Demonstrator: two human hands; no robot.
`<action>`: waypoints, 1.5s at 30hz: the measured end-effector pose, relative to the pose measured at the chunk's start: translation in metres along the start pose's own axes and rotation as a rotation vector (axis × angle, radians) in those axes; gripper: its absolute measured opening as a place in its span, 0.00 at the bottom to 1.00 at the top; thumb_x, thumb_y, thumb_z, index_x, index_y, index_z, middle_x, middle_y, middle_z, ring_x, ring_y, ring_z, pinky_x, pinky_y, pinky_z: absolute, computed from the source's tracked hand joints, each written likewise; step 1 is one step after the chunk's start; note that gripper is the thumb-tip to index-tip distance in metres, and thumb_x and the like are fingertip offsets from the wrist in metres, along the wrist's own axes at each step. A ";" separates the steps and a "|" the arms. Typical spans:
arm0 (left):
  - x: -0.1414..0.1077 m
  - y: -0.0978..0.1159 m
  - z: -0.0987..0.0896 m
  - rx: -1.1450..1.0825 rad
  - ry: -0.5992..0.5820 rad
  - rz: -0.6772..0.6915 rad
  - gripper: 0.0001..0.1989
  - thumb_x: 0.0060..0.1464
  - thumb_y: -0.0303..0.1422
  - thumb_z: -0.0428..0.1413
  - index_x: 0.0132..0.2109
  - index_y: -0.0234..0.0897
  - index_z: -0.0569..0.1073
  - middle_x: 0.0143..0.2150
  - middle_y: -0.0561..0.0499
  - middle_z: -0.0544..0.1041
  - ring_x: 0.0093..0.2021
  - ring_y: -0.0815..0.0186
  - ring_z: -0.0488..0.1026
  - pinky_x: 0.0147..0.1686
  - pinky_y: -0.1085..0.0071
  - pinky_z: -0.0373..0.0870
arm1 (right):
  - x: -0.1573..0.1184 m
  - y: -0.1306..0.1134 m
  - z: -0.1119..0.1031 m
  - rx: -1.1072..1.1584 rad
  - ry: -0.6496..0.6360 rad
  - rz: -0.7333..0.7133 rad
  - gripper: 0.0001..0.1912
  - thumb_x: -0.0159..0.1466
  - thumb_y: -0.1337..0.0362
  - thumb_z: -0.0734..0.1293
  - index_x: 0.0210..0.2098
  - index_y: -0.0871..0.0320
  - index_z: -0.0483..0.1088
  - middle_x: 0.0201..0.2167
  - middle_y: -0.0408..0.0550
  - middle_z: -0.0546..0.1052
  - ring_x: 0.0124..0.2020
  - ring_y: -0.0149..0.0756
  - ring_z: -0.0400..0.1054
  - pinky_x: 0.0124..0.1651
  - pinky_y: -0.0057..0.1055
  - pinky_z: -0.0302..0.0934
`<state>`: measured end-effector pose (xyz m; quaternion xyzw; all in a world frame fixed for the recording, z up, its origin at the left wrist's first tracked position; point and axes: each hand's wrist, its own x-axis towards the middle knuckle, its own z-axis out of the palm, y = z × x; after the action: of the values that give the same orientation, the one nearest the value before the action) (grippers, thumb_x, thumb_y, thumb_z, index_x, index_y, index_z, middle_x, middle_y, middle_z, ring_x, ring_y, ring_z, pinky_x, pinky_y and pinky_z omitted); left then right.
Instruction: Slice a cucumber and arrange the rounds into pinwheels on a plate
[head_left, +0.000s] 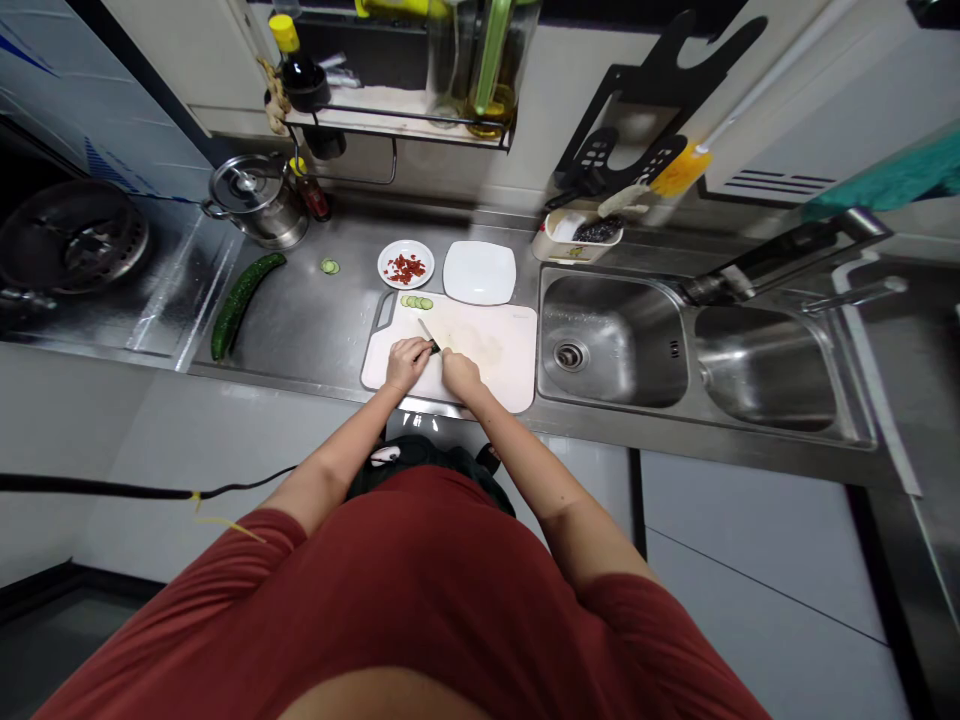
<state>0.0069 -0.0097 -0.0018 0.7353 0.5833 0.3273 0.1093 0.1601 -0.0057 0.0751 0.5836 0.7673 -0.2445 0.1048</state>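
A white cutting board (491, 375) with a grey handle lies on the steel counter in front of me. My right hand (460, 376) is wrapped round the handle of a knife, and its blade (425, 328) points away to the upper left. My left hand (407, 364) is closed over a dark green piece of cucumber (434, 346) beside the blade; the fingers hide most of it. Several thin cucumber slices (417, 302) overlap near the board's far edge. A whole cucumber (244, 300) rests on the counter to the left, with a few slices (330, 266) between it and the board.
Behind the board are a plate of chopped red pieces (405, 268) and a white square dish (479, 272). A lidded pot (259, 205) and a small bottle (311, 190) stand back left. The double sink (615, 340) is on the right, and a rack (405, 115) hangs above.
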 end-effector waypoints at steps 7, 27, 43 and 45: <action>0.000 0.000 0.000 0.007 0.004 -0.003 0.13 0.62 0.37 0.49 0.45 0.42 0.77 0.44 0.48 0.78 0.46 0.61 0.72 0.47 0.63 0.63 | 0.014 -0.009 -0.010 0.040 0.024 -0.014 0.15 0.68 0.73 0.52 0.52 0.62 0.62 0.45 0.57 0.75 0.47 0.39 0.71 0.46 0.30 0.62; 0.001 0.004 -0.003 0.001 -0.016 -0.026 0.13 0.62 0.36 0.49 0.45 0.41 0.77 0.45 0.47 0.78 0.46 0.62 0.72 0.48 0.63 0.63 | -0.026 0.012 0.006 -0.023 -0.022 0.006 0.13 0.65 0.75 0.55 0.48 0.62 0.61 0.42 0.58 0.76 0.43 0.42 0.73 0.42 0.33 0.64; 0.001 0.004 -0.003 0.013 -0.007 -0.034 0.12 0.62 0.36 0.49 0.44 0.41 0.77 0.45 0.47 0.78 0.46 0.61 0.72 0.48 0.62 0.62 | -0.021 0.008 -0.001 -0.014 -0.025 0.006 0.16 0.65 0.76 0.55 0.50 0.64 0.63 0.43 0.60 0.76 0.46 0.43 0.72 0.44 0.34 0.64; 0.001 0.004 -0.003 0.010 -0.002 -0.027 0.12 0.62 0.36 0.50 0.44 0.41 0.77 0.44 0.47 0.78 0.46 0.61 0.72 0.48 0.62 0.63 | -0.030 0.014 0.003 -0.021 -0.038 0.007 0.16 0.64 0.76 0.56 0.50 0.64 0.62 0.43 0.61 0.76 0.46 0.44 0.72 0.44 0.34 0.64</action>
<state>0.0081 -0.0108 0.0025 0.7283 0.5947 0.3220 0.1107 0.1816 -0.0299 0.0824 0.5805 0.7655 -0.2471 0.1264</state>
